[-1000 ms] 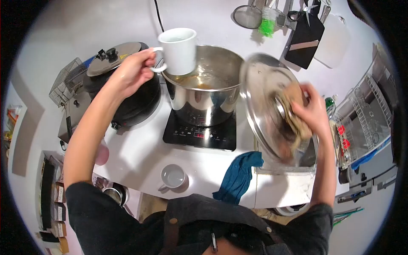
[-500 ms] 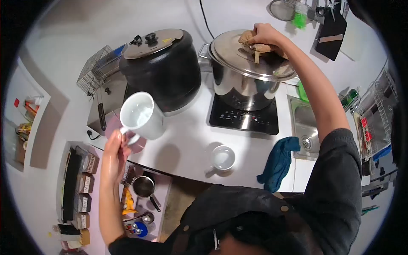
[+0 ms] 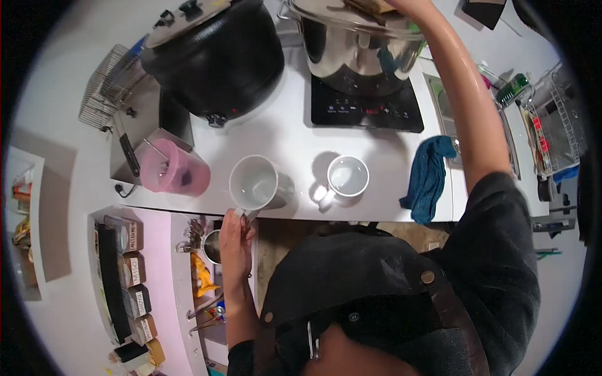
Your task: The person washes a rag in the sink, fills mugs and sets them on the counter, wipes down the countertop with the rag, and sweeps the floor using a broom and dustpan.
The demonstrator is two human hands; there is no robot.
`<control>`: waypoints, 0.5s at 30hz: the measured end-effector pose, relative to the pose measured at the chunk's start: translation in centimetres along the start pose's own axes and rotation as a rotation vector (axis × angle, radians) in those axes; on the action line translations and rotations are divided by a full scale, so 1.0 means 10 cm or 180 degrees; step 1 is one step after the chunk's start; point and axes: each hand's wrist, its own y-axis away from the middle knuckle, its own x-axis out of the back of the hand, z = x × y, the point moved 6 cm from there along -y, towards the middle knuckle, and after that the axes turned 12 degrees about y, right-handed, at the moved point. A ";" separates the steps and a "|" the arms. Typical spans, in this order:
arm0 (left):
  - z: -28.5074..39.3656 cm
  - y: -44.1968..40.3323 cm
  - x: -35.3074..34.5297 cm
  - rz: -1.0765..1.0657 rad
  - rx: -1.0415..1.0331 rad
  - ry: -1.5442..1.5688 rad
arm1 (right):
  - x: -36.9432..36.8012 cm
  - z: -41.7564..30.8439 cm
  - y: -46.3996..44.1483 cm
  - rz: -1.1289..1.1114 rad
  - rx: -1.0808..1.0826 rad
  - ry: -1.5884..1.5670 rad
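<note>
The left hand [image 3: 237, 241] grips the handle of the larger white mug [image 3: 258, 183], at its one o'clock. At the view's one o'clock, the right hand [image 3: 409, 5] is cropped; I cannot tell its fingers' hold.

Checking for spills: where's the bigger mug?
In the head view, the bigger mug is in the left grip, left of the smaller mug and right of the pink tub.
</note>
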 end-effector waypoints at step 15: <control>-0.68 0.12 -0.04 0.0506 -0.0003 -0.0346 | -1.33 -0.99 4.03 -0.3549 -0.1206 -0.3812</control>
